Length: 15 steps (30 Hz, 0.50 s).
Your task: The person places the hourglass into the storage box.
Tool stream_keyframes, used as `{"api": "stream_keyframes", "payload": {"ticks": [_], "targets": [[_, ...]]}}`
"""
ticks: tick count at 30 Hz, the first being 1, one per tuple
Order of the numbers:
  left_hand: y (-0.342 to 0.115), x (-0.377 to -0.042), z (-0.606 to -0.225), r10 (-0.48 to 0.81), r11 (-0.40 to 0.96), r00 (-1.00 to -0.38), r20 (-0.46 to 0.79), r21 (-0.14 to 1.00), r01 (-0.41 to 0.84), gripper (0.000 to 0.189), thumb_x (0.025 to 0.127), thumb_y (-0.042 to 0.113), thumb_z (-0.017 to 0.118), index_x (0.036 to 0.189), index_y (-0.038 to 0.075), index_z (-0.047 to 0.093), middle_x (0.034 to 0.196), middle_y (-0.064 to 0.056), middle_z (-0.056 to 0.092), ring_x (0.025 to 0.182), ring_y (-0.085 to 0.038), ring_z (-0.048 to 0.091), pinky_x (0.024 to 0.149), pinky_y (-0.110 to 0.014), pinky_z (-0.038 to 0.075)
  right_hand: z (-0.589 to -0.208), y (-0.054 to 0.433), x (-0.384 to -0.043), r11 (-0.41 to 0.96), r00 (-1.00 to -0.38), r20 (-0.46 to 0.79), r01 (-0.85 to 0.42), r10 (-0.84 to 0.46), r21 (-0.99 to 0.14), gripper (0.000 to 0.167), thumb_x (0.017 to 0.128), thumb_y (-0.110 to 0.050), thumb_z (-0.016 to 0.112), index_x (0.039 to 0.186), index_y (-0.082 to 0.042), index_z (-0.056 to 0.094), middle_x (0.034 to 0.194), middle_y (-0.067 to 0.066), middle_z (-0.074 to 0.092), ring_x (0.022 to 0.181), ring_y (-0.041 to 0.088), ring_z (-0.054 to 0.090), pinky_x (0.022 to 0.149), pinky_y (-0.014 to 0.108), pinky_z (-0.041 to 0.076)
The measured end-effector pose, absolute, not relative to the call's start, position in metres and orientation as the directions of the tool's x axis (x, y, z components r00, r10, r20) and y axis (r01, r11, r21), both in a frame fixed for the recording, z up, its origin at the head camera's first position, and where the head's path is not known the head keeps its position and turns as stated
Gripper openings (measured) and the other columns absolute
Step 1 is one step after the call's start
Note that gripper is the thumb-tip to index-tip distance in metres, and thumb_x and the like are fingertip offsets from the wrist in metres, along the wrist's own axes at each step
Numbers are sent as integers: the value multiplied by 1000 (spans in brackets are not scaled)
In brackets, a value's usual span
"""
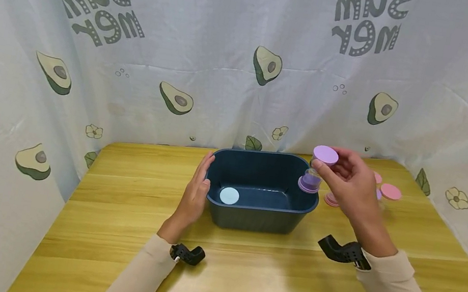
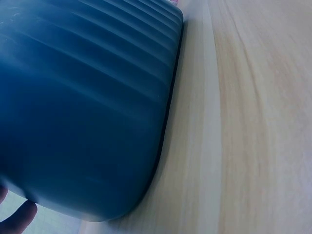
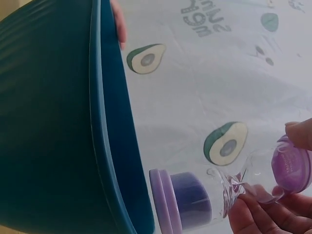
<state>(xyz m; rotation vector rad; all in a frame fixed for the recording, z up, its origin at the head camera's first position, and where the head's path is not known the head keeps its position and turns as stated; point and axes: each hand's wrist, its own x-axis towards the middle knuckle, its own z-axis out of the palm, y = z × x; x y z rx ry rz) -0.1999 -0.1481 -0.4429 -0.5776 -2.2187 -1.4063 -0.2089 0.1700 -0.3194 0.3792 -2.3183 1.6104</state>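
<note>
My right hand (image 1: 356, 187) pinches a sand timer (image 1: 325, 154) with purple end caps and a clear glass waist. It hangs over the right rim of a dark blue plastic tub (image 1: 259, 220). In the right wrist view, purple sand lies in the chamber of the timer (image 3: 193, 197) nearer the tub, with the thumb and fingers around its other end. My left hand (image 1: 194, 199) lies against the tub's left rim with its fingers straight. Inside the tub at the left is a pale blue round cap (image 1: 229, 196); what lies beneath it is hard to make out.
To the right of the tub, partly behind my right hand, are several pink and purple round-capped pieces, among them a pink cap (image 1: 391, 192). The wooden table (image 1: 120, 215) meets a printed curtain (image 1: 216, 86) at the back and sides.
</note>
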Motion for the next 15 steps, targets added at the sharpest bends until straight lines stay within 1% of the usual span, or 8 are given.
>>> {"api": "stream_keyframes", "payload": {"ticks": [7,12,15], "targets": [[-147,-199,-442,104,397,-820,563,732,553,57,96,14,27,153,8,21,161,-2,14,147,-23,15,114,-55,17,-320,160,-210,351,-935,344,-352,-87,-868,53,87,-26,71,131,-5,52,119,11,61,97,7,62,82,11,48],[-148,-199,-442,103,398,-819,564,732,553,58,96,14,27,153,9,21,161,-1,14,147,-22,15,115,-54,17,-322,154,-212,358,-929,351,-368,-114,-858,52,87,-26,71,130,-3,53,118,12,62,96,8,63,81,12,49],[-148,-200,-443,105,393,-814,571,728,561,58,96,13,27,153,9,21,161,-3,14,147,-23,15,115,-54,17,-324,150,-215,359,-928,347,-372,-136,-856,52,87,-27,71,129,-3,54,117,12,62,95,9,63,81,12,49]]}}
